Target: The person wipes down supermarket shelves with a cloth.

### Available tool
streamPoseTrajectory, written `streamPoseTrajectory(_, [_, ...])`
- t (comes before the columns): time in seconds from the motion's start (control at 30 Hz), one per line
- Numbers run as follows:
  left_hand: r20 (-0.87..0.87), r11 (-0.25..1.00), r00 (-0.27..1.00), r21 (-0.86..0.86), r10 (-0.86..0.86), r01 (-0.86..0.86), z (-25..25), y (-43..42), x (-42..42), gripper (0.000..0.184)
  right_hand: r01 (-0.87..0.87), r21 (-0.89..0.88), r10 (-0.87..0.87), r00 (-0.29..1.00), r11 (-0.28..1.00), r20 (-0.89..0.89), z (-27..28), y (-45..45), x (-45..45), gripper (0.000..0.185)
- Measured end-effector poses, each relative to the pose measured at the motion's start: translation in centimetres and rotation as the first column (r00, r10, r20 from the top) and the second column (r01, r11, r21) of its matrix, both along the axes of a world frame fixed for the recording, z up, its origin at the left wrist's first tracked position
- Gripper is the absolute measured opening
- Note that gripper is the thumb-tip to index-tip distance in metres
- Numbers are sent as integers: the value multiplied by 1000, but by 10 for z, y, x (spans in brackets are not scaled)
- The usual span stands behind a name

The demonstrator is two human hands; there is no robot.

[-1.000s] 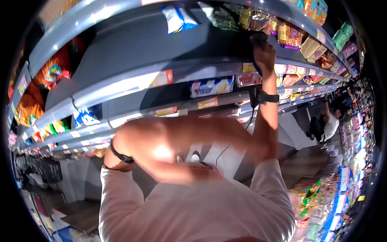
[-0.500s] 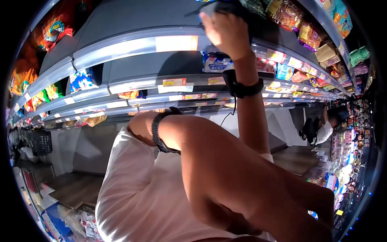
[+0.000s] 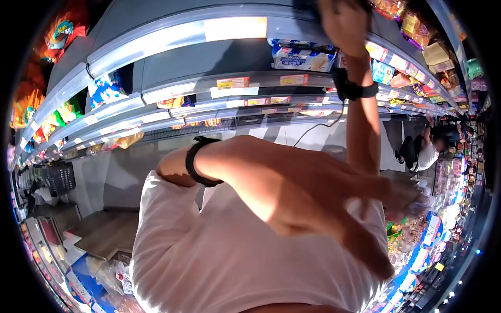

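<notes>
Near the top edge, my right hand reaches over the upper shelf with its fingers bent round something dark; blur and the frame edge hide its shape. A black strap with a small device and a cable circles that wrist. Just below and left of this hand, a blue-and-white wafer pack lies on the shelf beneath. Close to the camera, my left hand crosses in front of the white shirt. Its fingers are spread, partly blurred, and hold nothing. A black band is on the left wrist.
Tiered shelves with price labels run across the view. Orange snack bags stand at the far left, above a dark basket. Wrapped snacks sit at the upper right. A person is low in the aisle at right.
Since half a second ago, my right hand has moved right along the upper shelf. My left hand has shifted up, its fingers now showing spread. The wafer pack shows more fully.
</notes>
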State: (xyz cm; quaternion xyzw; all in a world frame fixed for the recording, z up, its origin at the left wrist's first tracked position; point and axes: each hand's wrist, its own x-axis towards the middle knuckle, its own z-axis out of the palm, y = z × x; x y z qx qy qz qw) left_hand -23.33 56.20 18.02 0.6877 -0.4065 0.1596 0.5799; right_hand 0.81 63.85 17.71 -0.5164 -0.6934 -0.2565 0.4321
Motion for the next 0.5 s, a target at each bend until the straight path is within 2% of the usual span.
streamPoseTrajectory(0.03, [-58, 997, 997, 70, 47, -43, -10, 7, -4, 63, 160, -13, -160, 980, 987, -122, -13, -6, 30, 25])
streamPoseTrajectory(0.07, [-101, 990, 992, 131, 72, -59, -24, 12, -5, 53, 280, 58, -256, 930, 958, -263, -37, -13, 86, 31])
streamPoseTrajectory(0.1, [-106, 966, 969, 159, 222, -204, -46, 12, -6, 57, 470, 204, -459, 882, 859, -102, -42, -22, 101, 37])
streamPoseTrajectory(0.13, [-126, 909, 917, 236, 379, -343, -61, 19, -10, 59, 625, 381, -670, 742, 682, -17, -46, -31, 115, 45])
streamPoseTrajectory(0.17, [-369, 897, 825, 291, 427, -334, -70, 23, -16, 59, 651, 546, -817, 564, 528, 118, -47, -61, 86, 52])
streamPoseTrajectory(0.2, [-355, 876, 801, 217, 482, -431, -97, 26, -16, 58, 602, 727, -932, 327, 331, 153, -47, -90, 57, 64])
streamPoseTrajectory(0.23, [-407, 845, 744, 191, 531, -499, -108, 32, -23, 64, 633, 696, -928, 349, 338, 133, -86, -120, 36, 72])
streamPoseTrajectory(0.27, [-510, 843, 715, 37, 478, -537, -115, 34, -29, 70, 663, 664, -923, 369, 345, 110, -125, -150, 16, 82])
streamPoseTrajectory(0.3, [-602, 808, 687, -114, 407, -578, -123, 34, -35, 77, 600, 434, -714, 680, 672, 165, -149, -163, -5, 81])
streamPoseTrajectory(0.33, [-587, 795, 686, -114, 430, -596, -140, 34, -39, 86, 423, 198, -440, 897, 884, 49, -173, -176, -25, 81])
streamPoseTrajectory(0.37, [-569, 782, 685, -113, 454, -613, -152, 35, -43, 94, 17, -51, -28, 974, 999, -227, -158, -160, -66, 72])
streamPoseTrajectory(0.4, [-589, 750, 622, -40, 516, -660, -151, 38, -46, 86, -366, -108, 231, 762, 924, -605, -143, -144, -107, 63])
streamPoseTrajectory(0.47, [-616, 676, 484, 110, 622, -729, -151, 42, -51, 72, -322, -201, 243, 909, 925, -338, -123, -120, -124, 26])
streamPoseTrajectory(0.5, [-673, 606, 459, -20, 580, -795, -147, 43, -50, 69, -323, -172, 256, 911, 931, -324, -116, -117, -124, 26])
